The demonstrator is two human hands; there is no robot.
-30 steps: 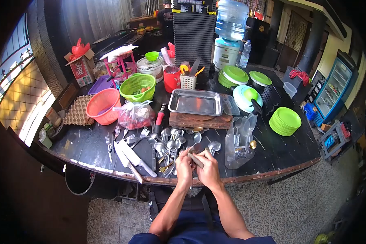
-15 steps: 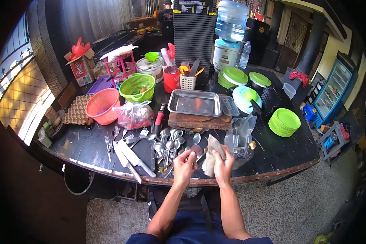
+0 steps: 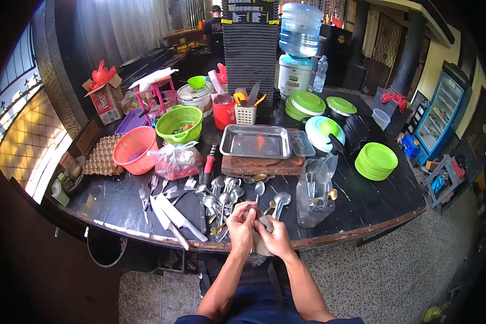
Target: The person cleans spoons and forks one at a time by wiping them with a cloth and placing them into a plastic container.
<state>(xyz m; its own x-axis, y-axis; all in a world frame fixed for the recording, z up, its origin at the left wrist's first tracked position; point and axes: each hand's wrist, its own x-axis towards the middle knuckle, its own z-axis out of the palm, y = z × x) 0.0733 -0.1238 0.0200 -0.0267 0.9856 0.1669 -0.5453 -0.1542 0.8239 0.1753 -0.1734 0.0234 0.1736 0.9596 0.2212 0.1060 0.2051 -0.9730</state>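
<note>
My left hand [image 3: 242, 231] is closed near the table's front edge, gripping a spoon that the cloth and fingers now mostly hide. Against it, my right hand [image 3: 276, 237] pinches a grey-beige cloth [image 3: 262, 247], whose lower end hangs between the palms. Just beyond the fingers a spoon [image 3: 260, 189] lies on the black table, with more spoons [image 3: 282, 200] to its right. A pile of loose spoons [image 3: 221, 198] spreads left of my hands. To the right stands a clear plastic container [image 3: 312, 213] with cutlery in it.
Two large knives [image 3: 178, 216] lie left, handles toward the front edge. Forks [image 3: 144, 197] lie beyond them. A steel tray [image 3: 255, 141] rests on a wooden board [image 3: 262, 166]. Green plates [image 3: 376, 161] are stacked right; an orange basin [image 3: 135, 150] and green basket [image 3: 179, 124] stand left.
My hands have come together; the right hand brought the cloth left and around the spoon in my left hand. The spoon's bowl, visible before, is now hidden. The view shifted slightly.
</note>
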